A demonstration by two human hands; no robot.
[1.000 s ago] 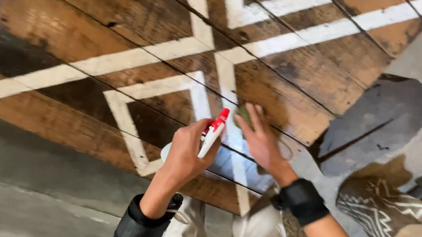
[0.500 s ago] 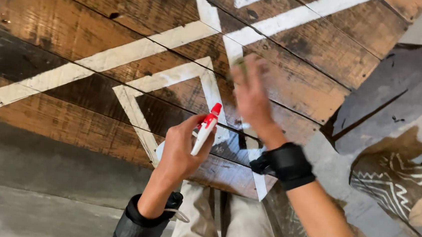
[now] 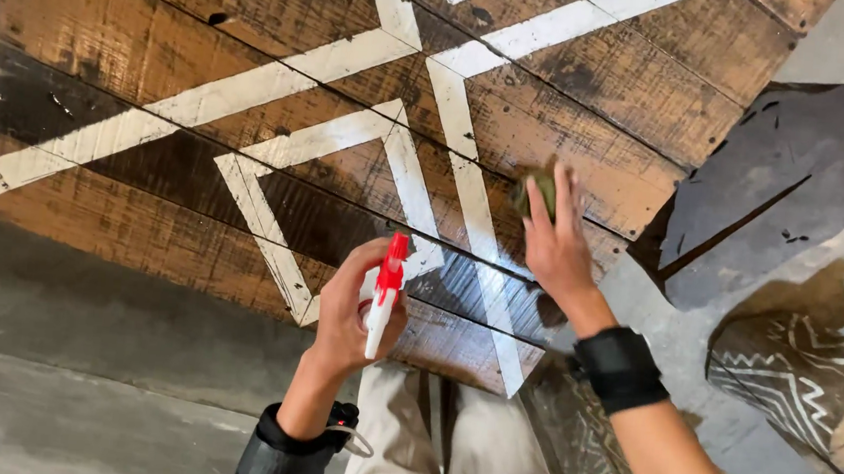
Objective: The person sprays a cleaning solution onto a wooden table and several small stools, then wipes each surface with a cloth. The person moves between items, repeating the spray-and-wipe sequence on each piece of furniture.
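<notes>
My left hand [image 3: 351,312] grips a small white spray bottle with a red nozzle [image 3: 385,289], held just above the near edge of a dark wooden plank panel [image 3: 176,178]. My right hand [image 3: 554,242] presses a small green-brown pad [image 3: 536,188] flat on the wood, right of a white painted stripe [image 3: 470,196]. The wood near the panel's near edge looks wet and shiny. Both wrists wear black bands.
White stripes form a geometric pattern across the panel. A dark flat board [image 3: 777,185] lies on the grey concrete floor [image 3: 81,361] to the right. A patterned object [image 3: 802,382] sits at the right edge. My light trousers [image 3: 445,450] show below.
My right hand has slid the pad up and right across the wood, away from the spray bottle. The left hand has stayed close to the near edge with the bottle.
</notes>
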